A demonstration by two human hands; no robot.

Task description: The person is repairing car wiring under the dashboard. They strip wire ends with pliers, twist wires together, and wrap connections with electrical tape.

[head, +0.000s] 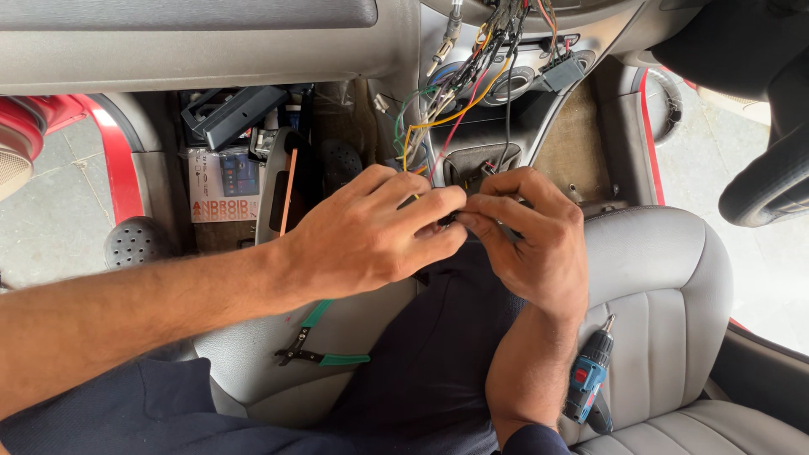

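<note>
- Black small part (452, 221), mostly hidden, sits pinched between fingertips of left hand (371, 232) and right hand (527, 236); its kind cannot be made out.
- Coloured wires (459, 93) run from the open dash down behind the hands.
- Printed white-and-blue box (223, 185) lies in the footwell, partly covered.
- Green-handled pliers (316, 345) and blue drill (588, 379) rest on the grey seat (666, 286).

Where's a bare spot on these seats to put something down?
Free: the grey seat cushion right of the right hand, above the blue cordless drill; a smaller patch beside the green-handled pliers. Crowded: the coloured wire bundle beyond the left hand.
</note>
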